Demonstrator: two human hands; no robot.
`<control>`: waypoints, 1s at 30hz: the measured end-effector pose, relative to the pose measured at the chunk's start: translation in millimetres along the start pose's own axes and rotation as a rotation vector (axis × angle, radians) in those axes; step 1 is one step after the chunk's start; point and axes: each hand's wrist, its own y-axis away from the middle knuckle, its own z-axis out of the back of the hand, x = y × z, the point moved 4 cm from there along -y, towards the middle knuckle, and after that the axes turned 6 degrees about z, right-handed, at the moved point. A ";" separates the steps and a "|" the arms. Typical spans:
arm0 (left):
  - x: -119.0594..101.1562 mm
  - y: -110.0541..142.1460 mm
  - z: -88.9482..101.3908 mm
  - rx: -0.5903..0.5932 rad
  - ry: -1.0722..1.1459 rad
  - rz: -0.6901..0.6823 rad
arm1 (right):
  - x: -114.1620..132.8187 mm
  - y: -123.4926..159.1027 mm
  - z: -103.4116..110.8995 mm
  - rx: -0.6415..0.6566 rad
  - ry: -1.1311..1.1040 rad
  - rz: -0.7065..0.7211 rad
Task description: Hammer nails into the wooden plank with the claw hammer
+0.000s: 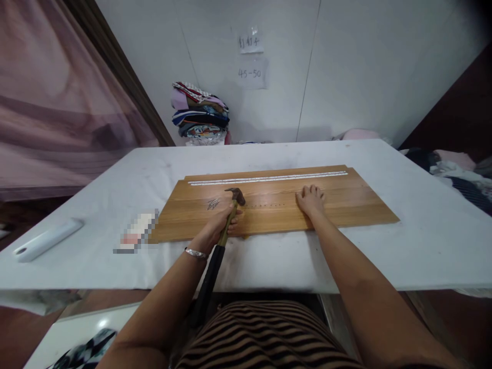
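My left hand (pixel 221 225) is closed round the claw hammer (pixel 230 218), gripping its shaft just below the metal head. The hammer slants, its black handle end pointing down toward my body. On the wooden board (pixel 361 205) rests my right hand (pixel 310 200), fingers bent and slightly apart, with nothing visible in it. Between my hands runs a row of several small dark points, perhaps nails (pixel 271 205), along the board. A small pile of loose nails (pixel 213 204) lies left of the hammer head. Two white measuring strips (pixel 269 179) run along the board's far side.
The board lies on a table with a white cloth (pixel 269 261). A white, long object (pixel 48 240) and a pixelated item (pixel 137 230) are at the left. Folded clothes (pixel 202 110) are stacked behind the table, near paper signs (pixel 251 73) on the wall.
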 end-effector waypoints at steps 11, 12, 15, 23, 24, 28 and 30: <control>-3.8 6.4 -3.7 0.062 0.029 0.007 | -0.2 -0.8 -0.8 0.018 0.035 0.000; -3.6 5.6 -3.3 0.052 0.018 0.011 | 0.3 -0.3 -0.1 0.023 0.038 0.000; -3.3 3.6 -2.3 0.039 -0.001 0.027 | 1.5 1.0 1.9 0.025 0.031 0.000; -2.3 1.3 -1.8 0.090 0.029 0.025 | 0.6 0.2 2.3 0.015 0.012 -0.001; -1.5 0.5 -1.4 0.073 0.027 0.021 | 0.7 0.1 2.4 0.016 0.012 -0.002; -0.9 1.7 -1.9 0.005 0.018 0.021 | 1.0 -0.1 2.3 0.026 0.014 -0.008; -2.5 5.8 -4.1 0.016 0.016 0.033 | 0.9 -0.3 2.3 0.029 0.015 -0.010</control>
